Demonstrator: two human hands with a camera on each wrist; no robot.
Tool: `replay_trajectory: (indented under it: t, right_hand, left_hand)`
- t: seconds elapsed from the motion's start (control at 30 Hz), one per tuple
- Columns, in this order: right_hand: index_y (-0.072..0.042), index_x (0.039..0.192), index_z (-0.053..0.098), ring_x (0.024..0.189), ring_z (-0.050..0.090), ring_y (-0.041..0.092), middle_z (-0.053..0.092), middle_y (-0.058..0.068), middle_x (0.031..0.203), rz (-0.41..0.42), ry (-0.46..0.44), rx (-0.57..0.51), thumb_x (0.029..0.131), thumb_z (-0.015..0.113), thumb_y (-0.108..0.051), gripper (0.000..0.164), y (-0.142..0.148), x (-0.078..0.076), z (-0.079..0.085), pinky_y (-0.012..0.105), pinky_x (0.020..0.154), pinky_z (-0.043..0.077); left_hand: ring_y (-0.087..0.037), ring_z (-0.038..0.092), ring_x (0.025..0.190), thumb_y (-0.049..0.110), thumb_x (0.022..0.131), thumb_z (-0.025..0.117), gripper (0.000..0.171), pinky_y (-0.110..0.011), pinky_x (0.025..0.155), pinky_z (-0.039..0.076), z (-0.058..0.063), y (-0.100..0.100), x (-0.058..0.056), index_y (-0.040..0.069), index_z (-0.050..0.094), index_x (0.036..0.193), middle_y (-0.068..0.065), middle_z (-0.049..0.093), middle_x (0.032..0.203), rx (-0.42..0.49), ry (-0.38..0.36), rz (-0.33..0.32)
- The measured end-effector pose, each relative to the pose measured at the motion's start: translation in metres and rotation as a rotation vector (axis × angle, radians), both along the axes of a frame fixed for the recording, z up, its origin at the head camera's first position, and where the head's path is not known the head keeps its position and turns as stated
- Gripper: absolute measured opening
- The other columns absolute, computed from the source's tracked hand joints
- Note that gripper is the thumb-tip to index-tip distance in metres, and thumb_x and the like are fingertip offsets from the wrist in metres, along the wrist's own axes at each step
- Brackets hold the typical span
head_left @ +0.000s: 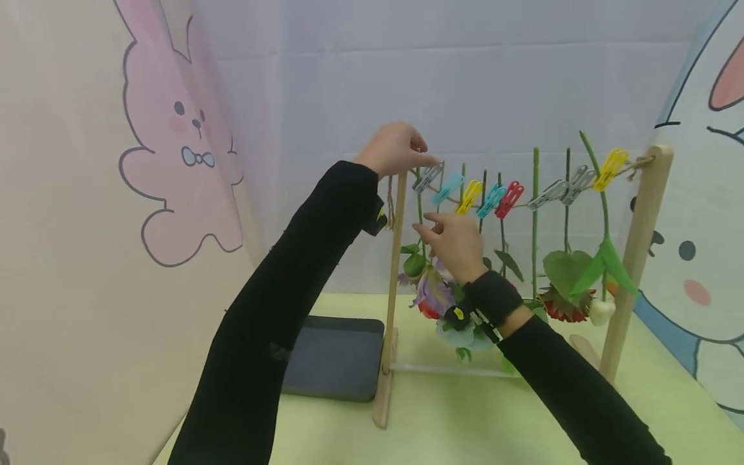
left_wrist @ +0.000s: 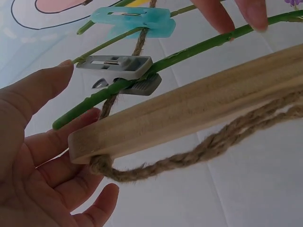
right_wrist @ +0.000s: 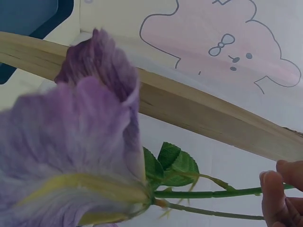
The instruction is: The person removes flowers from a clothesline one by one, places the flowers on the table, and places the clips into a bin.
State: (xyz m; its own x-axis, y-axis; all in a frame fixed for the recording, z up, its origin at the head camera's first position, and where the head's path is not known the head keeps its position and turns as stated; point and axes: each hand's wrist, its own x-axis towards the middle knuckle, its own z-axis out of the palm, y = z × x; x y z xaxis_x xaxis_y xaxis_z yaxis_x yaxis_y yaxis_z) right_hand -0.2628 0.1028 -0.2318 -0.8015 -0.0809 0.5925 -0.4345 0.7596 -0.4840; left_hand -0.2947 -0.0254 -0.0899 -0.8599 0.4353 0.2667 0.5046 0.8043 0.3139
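A grey clothespin [left_wrist: 118, 66] is clamped on a green flower stem [left_wrist: 189, 51] at the rope's left end. My left hand [head_left: 395, 150] is around it, thumb tip near the clothespin's handle, the other fingers spread behind, beside the wooden post's top. Lower on that stem is my right hand [head_left: 456, 245], thumb and forefinger apart, fingertips right at the stem. The stem leads down to hanging blooms, among them a purple flower [right_wrist: 90, 142], large in the right wrist view. Beside the grey clothespin, a light blue clothespin [left_wrist: 135, 21] grips a thinner stem.
Along the rope hang several more flowers on clothespins, including a red clothespin [head_left: 509, 199] and a yellow clothespin [head_left: 611, 169]. A wooden post [head_left: 636, 265] carries the right end. A dark tray [head_left: 337, 358] lies left of the rack on the yellow-green table [head_left: 465, 426].
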Motion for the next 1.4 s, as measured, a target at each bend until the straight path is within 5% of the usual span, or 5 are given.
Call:
replay_trajectory:
  t: [0.5, 0.63, 0.77, 1.2, 1.4]
  right_hand:
    - [-0.008, 0.102, 0.071, 0.051, 0.059, 0.019, 0.069, 0.009, 0.070, -0.008, -0.004, -0.110, 0.092, 0.056, -0.026, 0.026, -0.009, -0.010, -0.001, 0.023, 0.043, 0.035]
    - [-0.008, 0.099, 0.072, 0.050, 0.058, 0.019, 0.069, 0.010, 0.069, -0.009, -0.007, -0.119, 0.092, 0.057, -0.026, 0.025, -0.010, -0.010, 0.002, 0.023, 0.042, 0.035]
    - [-0.007, 0.097, 0.072, 0.050, 0.059, 0.019, 0.069, 0.011, 0.069, -0.012, -0.022, -0.121, 0.092, 0.057, -0.026, 0.025, -0.012, -0.009, 0.004, 0.023, 0.041, 0.035]
    - [-0.005, 0.096, 0.072, 0.051, 0.058, 0.020, 0.068, 0.012, 0.068, 0.014, -0.053, -0.153, 0.093, 0.056, -0.021, 0.023, -0.019, 0.006, 0.000, 0.022, 0.041, 0.032]
    - [-0.002, 0.088, 0.072, 0.047, 0.057, 0.018, 0.066, 0.011, 0.063, 0.089, 0.105, -0.161, 0.089, 0.061, -0.019, 0.020, -0.016, 0.021, -0.011, 0.021, 0.044, 0.038]
  left_hand:
    - [-0.017, 0.056, 0.099, 0.030, 0.089, 0.060, 0.029, -0.026, 0.085, 0.049, 0.000, 0.012, 0.001, 0.010, 0.067, 0.108, -0.004, 0.062, 0.115, 0.022, -0.078, -0.026]
    - [-0.016, 0.054, 0.106, 0.033, 0.090, 0.059, 0.029, -0.041, 0.112, 0.028, 0.004, 0.013, 0.005, 0.016, 0.066, 0.111, 0.001, 0.061, 0.118, 0.006, -0.091, 0.043]
    - [-0.014, 0.051, 0.116, 0.036, 0.089, 0.059, 0.029, -0.050, 0.117, 0.005, 0.007, 0.015, 0.007, 0.021, 0.066, 0.113, 0.005, 0.060, 0.122, 0.054, -0.102, 0.119]
    - [-0.008, 0.047, 0.121, 0.040, 0.087, 0.058, 0.030, -0.038, 0.119, 0.007, 0.015, 0.027, 0.015, 0.025, 0.066, 0.112, 0.010, 0.060, 0.121, 0.234, -0.054, 0.156]
    - [-0.010, 0.048, 0.119, 0.037, 0.087, 0.060, 0.037, -0.022, 0.106, 0.034, 0.025, 0.022, 0.026, 0.019, 0.062, 0.119, 0.004, 0.057, 0.125, 0.333, -0.067, 0.063]
